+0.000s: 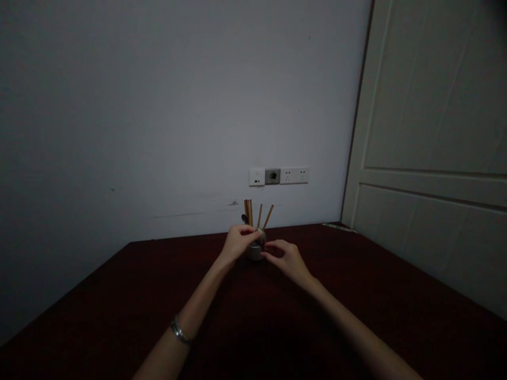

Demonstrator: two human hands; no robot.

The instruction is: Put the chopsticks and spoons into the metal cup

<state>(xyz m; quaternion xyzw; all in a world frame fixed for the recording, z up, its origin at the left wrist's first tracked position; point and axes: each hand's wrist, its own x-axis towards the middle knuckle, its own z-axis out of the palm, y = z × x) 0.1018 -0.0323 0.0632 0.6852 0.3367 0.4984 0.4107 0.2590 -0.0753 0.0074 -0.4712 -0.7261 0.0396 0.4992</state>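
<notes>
1. Left hand [239,241]: reaches in from the left, fingers drawn towards the thumb, tips at the left edge of a small round item. Whether they are clamped on it cannot be told.
2. Right hand [289,258]: thumb and forefinger curved, a gap showing between them, tips at the right side of the cup. Contact or grip cannot be told. The two hands are apart, one either side of the cup.
3. Cup [255,254]: one, small, greyish; stands on the worktop between the hands, towards the wall. Upper part largely hidden by fingers.
4. Round item [262,235]: one, with a shiny surface; above the cup, between the fingertips of both hands. Kind unclear.
5. Upright sticks [248,212]: a close bunch, thin, yellowish brown; rise behind the left hand.
6. Slanting sticks [268,217]: two, similar colour, leaning right by differing amounts. Lower ends hidden.
7. Dark spoon-like piece [244,218]: rounded end visible, left of the bunch.
8. Metallic band [181,331]: on the left wrist.
9. Worktop [170,285]: dark red, meeting a pale wall [178,116].
10. Wall plates [294,175]: in a row, white and grey, above the sticks.
11. Panelled door [428,126]: pale, at right.
</notes>
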